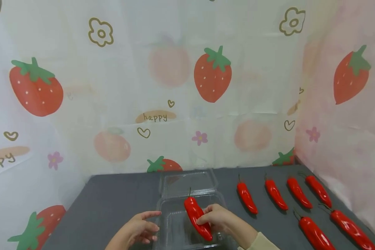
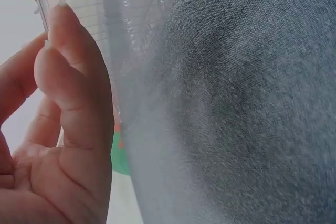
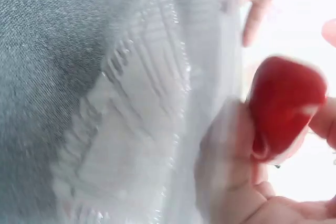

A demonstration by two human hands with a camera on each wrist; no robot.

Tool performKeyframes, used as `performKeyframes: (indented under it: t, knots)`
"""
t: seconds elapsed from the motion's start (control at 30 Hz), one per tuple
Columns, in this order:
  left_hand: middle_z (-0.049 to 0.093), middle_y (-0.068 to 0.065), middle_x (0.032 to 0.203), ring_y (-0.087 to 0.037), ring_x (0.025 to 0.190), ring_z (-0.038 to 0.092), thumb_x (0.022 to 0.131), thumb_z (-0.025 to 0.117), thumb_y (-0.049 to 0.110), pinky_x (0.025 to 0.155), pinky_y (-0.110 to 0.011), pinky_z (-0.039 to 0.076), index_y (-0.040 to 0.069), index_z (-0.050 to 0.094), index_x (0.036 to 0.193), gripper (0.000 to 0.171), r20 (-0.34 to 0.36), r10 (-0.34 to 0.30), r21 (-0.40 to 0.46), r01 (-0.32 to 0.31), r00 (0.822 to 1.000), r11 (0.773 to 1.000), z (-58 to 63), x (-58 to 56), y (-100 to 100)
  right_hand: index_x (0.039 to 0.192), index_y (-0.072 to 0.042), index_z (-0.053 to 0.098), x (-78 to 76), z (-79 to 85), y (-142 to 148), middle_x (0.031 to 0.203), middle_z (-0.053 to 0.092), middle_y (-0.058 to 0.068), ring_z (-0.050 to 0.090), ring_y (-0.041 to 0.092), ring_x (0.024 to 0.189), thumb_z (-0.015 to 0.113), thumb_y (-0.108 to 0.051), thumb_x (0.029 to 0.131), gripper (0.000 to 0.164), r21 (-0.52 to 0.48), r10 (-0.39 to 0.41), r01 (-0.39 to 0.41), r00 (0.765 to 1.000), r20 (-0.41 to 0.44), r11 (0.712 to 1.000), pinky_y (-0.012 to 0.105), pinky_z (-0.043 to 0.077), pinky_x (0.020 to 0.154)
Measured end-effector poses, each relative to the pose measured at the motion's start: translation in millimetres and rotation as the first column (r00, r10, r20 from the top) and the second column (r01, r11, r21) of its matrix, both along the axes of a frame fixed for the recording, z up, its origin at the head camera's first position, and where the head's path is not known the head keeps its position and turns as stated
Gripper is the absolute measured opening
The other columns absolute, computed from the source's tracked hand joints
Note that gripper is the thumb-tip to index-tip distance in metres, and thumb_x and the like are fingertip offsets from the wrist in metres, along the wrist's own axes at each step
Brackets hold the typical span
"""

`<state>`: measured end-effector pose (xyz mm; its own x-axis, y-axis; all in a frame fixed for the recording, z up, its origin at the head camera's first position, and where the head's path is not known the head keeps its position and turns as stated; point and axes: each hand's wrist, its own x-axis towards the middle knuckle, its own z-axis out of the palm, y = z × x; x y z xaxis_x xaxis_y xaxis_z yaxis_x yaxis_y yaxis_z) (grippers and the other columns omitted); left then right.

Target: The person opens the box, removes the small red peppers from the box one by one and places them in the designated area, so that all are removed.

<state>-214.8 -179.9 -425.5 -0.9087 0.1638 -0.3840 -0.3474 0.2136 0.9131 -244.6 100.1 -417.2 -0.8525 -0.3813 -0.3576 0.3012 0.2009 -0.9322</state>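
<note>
In the head view my right hand (image 1: 217, 218) grips a glossy red chili pepper (image 1: 193, 211) between thumb and fingers, its thin stem pointing away from me. The pepper is over the base of a clear plastic clamshell box (image 1: 172, 222), whose lid (image 1: 187, 182) lies folded back. At the box's left side is my left hand (image 1: 137, 229), fingers loosely extended and fingertips right at the rim. The left wrist view shows those fingertips (image 2: 60, 24) at the box's edge. Blurred in the right wrist view, the pepper's blunt red end (image 3: 286, 108) sits between thumb and fingers.
Several more red peppers, among them one near the box (image 1: 247, 198) and one at the front right (image 1: 315, 232), lie spread on the dark grey table (image 1: 118, 194). A strawberry-print cloth (image 1: 175, 76) hangs behind and along both sides.
</note>
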Motion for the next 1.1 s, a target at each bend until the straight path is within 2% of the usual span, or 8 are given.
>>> performKeyframes:
  t: [0.13, 0.27, 0.43, 0.67, 0.83, 0.97, 1.1]
  knots:
    - [0.064, -0.008, 0.080, -0.010, 0.058, 0.064, 0.087, 0.064, -0.001, 0.051, -0.017, 0.047, -0.005, 0.041, 0.142, 0.059, 0.024, -0.006, -0.009, 0.006, 1.000, 1.000, -4.7, 2.3, -2, 0.111, 0.009, 0.047, 5.6, 4.9, 11, 0.102, 0.055, 0.020, 0.062, 0.028, 0.084, 0.068, 0.000, 0.081, 0.037, -0.030, 0.025, -0.024, 1.000, 0.014, 0.999, 0.047, 0.055, 0.077]
    - [0.066, -0.009, 0.083, -0.010, 0.059, 0.065, 0.087, 0.065, 0.000, 0.052, -0.017, 0.048, -0.005, 0.041, 0.142, 0.060, 0.040, -0.027, -0.014, 0.027, 0.999, 1.000, -7.0, 4.1, -2, 0.126, 0.013, 0.042, 10.1, 7.6, 21, 0.107, 0.056, 0.020, 0.062, 0.029, 0.084, 0.065, 0.000, 0.084, 0.049, -0.016, 0.032, -0.032, 0.999, -0.003, 0.999, 0.051, 0.054, 0.078]
    - [0.066, -0.010, 0.084, -0.010, 0.060, 0.066, 0.087, 0.065, 0.001, 0.053, -0.017, 0.049, -0.005, 0.042, 0.141, 0.059, 0.041, -0.022, -0.027, 0.023, 0.999, 0.999, -5.6, 4.5, 0, 0.123, 0.012, 0.043, 10.9, 7.8, 35, 0.104, 0.060, 0.017, 0.063, 0.026, 0.081, 0.066, -0.002, 0.085, 0.046, -0.014, 0.029, -0.029, 0.999, -0.021, 0.999, 0.047, 0.055, 0.075]
    - [0.062, -0.011, 0.088, -0.012, 0.059, 0.064, 0.086, 0.064, -0.002, 0.051, -0.017, 0.047, -0.006, 0.041, 0.141, 0.060, 0.004, 0.006, -0.011, -0.006, 1.000, 1.000, -2.1, 3.8, 0, 0.144, 0.010, 0.019, 11.3, 12.7, 52, 0.117, 0.053, 0.024, 0.059, 0.035, 0.095, 0.064, -0.003, 0.087, 0.073, -0.079, -0.012, 0.011, 1.000, -0.014, 0.997, 0.056, 0.052, 0.080]
    - [0.065, -0.010, 0.085, -0.012, 0.059, 0.065, 0.086, 0.065, -0.002, 0.052, -0.019, 0.048, -0.005, 0.040, 0.142, 0.061, -0.002, 0.013, -0.030, -0.013, 1.000, 0.999, -2.4, 2.0, 0, 0.146, 0.011, 0.013, 15.0, 15.3, 66, 0.125, 0.045, 0.030, 0.052, 0.041, 0.105, 0.063, 0.000, 0.087, 0.078, -0.085, -0.064, 0.062, 0.998, -0.020, 0.994, 0.058, 0.051, 0.080]
    - [0.066, -0.009, 0.086, -0.012, 0.060, 0.066, 0.086, 0.065, 0.000, 0.052, -0.019, 0.048, -0.004, 0.041, 0.142, 0.061, -0.009, 0.019, -0.039, -0.019, 1.000, 0.999, -2.8, -0.4, 0, 0.146, 0.011, 0.008, 18.5, 16.2, 81, 0.126, 0.043, 0.029, 0.052, 0.039, 0.104, 0.063, 0.000, 0.088, 0.081, -0.121, -0.041, 0.038, 0.999, -0.025, 0.992, 0.059, 0.051, 0.080]
    - [0.066, -0.009, 0.089, -0.012, 0.063, 0.067, 0.088, 0.066, 0.003, 0.055, -0.019, 0.049, -0.005, 0.042, 0.141, 0.059, 0.006, -0.007, -0.050, 0.007, 1.000, 0.999, -3.1, 0.3, 0, 0.145, 0.012, 0.003, 21.3, 12.7, 99, 0.123, 0.046, 0.027, 0.056, 0.033, 0.100, 0.061, -0.005, 0.091, 0.081, -0.133, -0.011, 0.010, 1.000, -0.009, 0.991, 0.058, 0.050, 0.082]
